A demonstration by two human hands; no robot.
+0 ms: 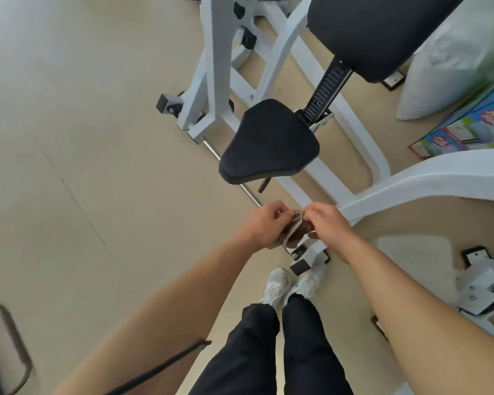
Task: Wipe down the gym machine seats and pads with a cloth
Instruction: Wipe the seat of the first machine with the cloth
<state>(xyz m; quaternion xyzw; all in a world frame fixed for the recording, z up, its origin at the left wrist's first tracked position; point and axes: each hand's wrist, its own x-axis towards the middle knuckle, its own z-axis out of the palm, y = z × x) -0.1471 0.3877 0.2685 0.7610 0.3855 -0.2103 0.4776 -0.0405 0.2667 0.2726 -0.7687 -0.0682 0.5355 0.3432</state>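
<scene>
Both hands, left hand (261,225) and right hand (327,220), grip the folded cloth (381,232) with closed fingers, seemingly preparing it; next comes wiping the black seat (268,141).

No legible text anywhere: the colourful printed box (465,132) by the white machine frame (411,183) carries red logo lettering, too blurred to read.

Pale beige floor (69,138), daylit.
</scene>
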